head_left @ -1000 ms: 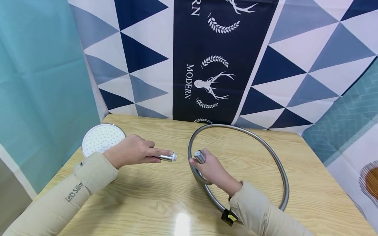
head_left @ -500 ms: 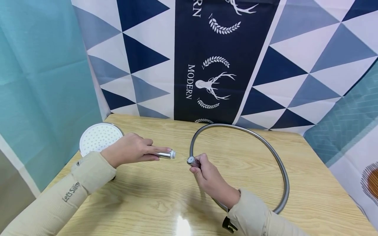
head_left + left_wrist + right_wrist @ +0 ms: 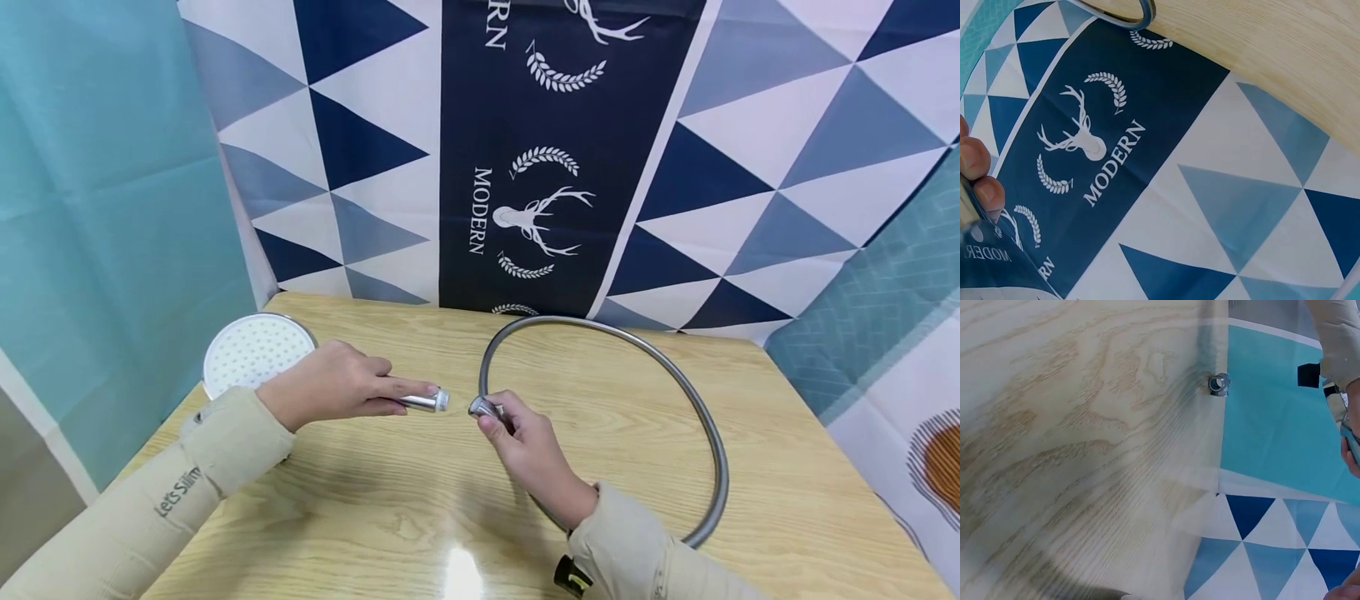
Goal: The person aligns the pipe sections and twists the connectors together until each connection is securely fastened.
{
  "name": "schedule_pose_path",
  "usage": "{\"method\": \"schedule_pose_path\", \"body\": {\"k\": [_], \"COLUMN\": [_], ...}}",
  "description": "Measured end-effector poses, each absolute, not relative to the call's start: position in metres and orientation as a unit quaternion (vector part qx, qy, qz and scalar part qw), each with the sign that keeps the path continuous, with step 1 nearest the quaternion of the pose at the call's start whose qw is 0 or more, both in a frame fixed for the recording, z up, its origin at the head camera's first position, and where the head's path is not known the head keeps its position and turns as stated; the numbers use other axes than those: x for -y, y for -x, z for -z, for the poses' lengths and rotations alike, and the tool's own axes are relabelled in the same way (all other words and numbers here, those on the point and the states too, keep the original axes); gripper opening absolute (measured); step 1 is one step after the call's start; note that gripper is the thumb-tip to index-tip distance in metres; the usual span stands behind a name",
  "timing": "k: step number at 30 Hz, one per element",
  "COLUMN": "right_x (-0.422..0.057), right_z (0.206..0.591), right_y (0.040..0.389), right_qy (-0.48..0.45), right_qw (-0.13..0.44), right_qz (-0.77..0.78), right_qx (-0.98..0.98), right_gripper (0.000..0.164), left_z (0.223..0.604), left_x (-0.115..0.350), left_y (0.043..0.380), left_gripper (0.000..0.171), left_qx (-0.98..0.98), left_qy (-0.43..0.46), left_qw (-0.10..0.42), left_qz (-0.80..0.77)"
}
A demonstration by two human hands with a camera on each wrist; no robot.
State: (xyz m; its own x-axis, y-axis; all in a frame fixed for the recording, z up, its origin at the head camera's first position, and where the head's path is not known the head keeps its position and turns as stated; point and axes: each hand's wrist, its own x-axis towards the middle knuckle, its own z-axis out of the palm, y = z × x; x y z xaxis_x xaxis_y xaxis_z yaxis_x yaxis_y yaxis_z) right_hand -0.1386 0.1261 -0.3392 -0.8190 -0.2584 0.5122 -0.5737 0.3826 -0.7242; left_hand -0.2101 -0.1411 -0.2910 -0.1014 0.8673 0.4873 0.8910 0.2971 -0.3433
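My left hand (image 3: 341,383) grips the handle of a shower head (image 3: 258,354). Its round white spray face points up at the left, and the threaded handle end juts out past my fingers. In the left wrist view, fingertips (image 3: 975,159) curl by the shiny chrome back (image 3: 997,262). My right hand (image 3: 528,442) holds a grey metal shower hose (image 3: 686,387) close to its end fitting (image 3: 482,407). That fitting faces the handle end with a small gap between them. The rest of the hose loops over the table. Only a fingertip (image 3: 1344,594) shows in the right wrist view.
A wooden table (image 3: 420,492) lies below both hands. A small metal ring-shaped fitting (image 3: 1219,384) stands near its edge in the right wrist view. Patterned cloth (image 3: 375,208) hangs along the back, with teal cloth (image 3: 112,208) at the left.
My right hand has turned the hose's end fitting from pointing up to facing the shower head's handle. The left hand has stayed nearly still.
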Motion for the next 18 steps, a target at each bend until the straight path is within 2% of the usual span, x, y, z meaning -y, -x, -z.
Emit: {"method": "schedule_pose_path", "body": {"k": [18], "right_x": [-0.115], "right_z": [0.336], "right_y": [0.144], "right_qy": [-0.217], "right_qw": [0.085], "right_qz": [-0.469], "right_qx": [0.852], "right_gripper": [0.009], "left_z": [0.299], "left_x": [0.137], "left_y": [0.218], "left_gripper": [0.041], "left_qx": [0.734], "left_qy": [0.606], "left_qw": [0.306], "left_qz": [0.011]}}
